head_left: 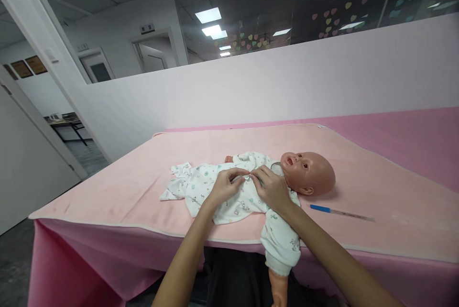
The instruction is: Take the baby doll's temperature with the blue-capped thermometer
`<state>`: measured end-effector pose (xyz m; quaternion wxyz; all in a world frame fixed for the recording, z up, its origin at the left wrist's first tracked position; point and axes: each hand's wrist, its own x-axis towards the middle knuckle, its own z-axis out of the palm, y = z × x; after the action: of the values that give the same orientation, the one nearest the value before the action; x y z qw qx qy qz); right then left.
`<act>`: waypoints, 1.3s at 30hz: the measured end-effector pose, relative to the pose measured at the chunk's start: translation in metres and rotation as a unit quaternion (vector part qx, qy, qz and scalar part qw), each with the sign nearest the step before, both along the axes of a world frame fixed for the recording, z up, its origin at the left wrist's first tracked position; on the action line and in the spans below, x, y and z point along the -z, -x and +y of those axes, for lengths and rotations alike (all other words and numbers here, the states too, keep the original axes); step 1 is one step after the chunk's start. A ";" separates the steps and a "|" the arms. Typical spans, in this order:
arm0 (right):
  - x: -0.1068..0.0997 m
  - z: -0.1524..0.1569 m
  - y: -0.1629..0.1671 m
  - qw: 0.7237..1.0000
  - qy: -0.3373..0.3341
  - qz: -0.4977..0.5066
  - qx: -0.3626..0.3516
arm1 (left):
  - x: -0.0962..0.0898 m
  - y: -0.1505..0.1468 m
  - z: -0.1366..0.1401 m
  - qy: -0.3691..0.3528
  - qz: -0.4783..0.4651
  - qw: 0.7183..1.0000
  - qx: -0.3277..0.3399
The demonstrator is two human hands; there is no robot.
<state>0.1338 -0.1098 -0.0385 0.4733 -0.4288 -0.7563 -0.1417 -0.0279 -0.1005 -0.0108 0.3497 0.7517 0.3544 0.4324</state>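
A baby doll (pixel 309 172) lies on its back with its head to the right, dressed in a white printed baby romper (pixel 204 185). My left hand (pixel 226 184) pinches the romper's cloth at the middle of the chest. Close against it, my right hand (pixel 269 186) is closed on the same front edge, its fingertips meeting those of the left. A small pale bit of the fabric or fastener shows between the fingers; which one, I cannot tell. The doll's near sleeve (pixel 281 242) and arm hang over the table's front edge, beneath my right forearm.
A peach pad (pixel 118 187) covers the table over a pink cloth (pixel 405 144). Right of the doll's head lies a slim stick with a blue end (pixel 321 208). Behind the table runs a white half-wall (pixel 251 87) topped with glass; a doorway opens at the left.
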 end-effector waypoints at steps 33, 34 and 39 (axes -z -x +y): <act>0.003 0.003 -0.004 1.000 -0.013 0.010 -0.006 | 0.018 0.023 -0.035 -0.192 0.109 0.951 -0.217; 0.003 0.004 -0.005 1.000 -0.019 0.012 0.006 | 0.019 0.027 -0.035 -0.193 0.096 0.947 -0.236; -0.002 0.002 0.000 0.996 -0.048 -0.046 0.059 | 0.021 0.041 -0.035 -0.150 0.061 0.946 -0.282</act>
<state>0.1335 -0.1077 -0.0368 0.4489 -0.4427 -0.7428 -0.2253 -0.0689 -0.1359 -0.0318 0.0741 0.6899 0.5036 0.5147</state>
